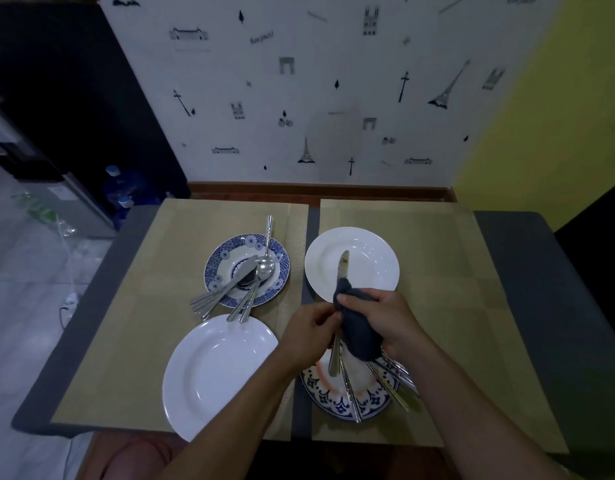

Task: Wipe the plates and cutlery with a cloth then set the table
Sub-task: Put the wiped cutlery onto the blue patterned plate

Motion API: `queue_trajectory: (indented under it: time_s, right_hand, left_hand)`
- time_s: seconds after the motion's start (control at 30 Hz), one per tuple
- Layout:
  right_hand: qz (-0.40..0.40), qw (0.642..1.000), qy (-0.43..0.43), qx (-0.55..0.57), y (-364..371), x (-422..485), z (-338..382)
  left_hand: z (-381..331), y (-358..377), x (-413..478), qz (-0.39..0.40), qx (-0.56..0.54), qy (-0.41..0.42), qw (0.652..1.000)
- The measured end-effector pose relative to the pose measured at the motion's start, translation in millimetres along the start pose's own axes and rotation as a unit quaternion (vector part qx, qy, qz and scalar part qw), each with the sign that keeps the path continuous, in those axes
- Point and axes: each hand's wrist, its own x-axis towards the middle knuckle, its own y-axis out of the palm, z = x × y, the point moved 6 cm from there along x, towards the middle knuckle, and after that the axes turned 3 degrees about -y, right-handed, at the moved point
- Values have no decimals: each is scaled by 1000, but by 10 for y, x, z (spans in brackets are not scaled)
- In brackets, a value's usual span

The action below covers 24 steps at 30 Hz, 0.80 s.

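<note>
A table knife (342, 266) sticks up over the far white plate (375, 258), its blade smeared near the tip. My right hand (389, 318) grips a dark blue cloth (359, 336) wrapped round the knife's middle. My left hand (311, 336) pinches the knife's handle, whose end (334, 362) hangs over a patterned plate (333, 398) holding several pieces of cutlery (385, 382). A blue-rimmed plate (226, 254) at the far left carries more cutlery (243, 282). A large white plate (212, 372) lies near left.
Two beige placemats (143, 323) (472, 306) cover the dark table (527, 271), which stands against a wall with printed wallpaper. On the floor at the left stand water bottles (126, 188) and a grey appliance (77, 202).
</note>
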Motion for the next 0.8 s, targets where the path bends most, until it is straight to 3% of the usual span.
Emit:
queue_trajectory:
  time_s: [0.27,0.37,0.53,0.7,0.8]
  right_hand:
    - [-154,982,-110,-4,-104,219,444]
    - [-205,966,-155,-19,-150,205,604]
    - [-124,973,-148,-125,68,152,472]
    - [-58,990,-79,-105,137,175,317]
    - [-52,991,-77,-93,103,153,339]
  left_hand:
    - [-230,-6,-87,97,-28,39,994]
    - [-262,-9,-84,86,-9,47,995]
    - [-241,-97,32,-17,37,63,997]
    - [-255,-179,45,-72,175,99,977]
    - [-244,-188,26,-84,192,110,972]
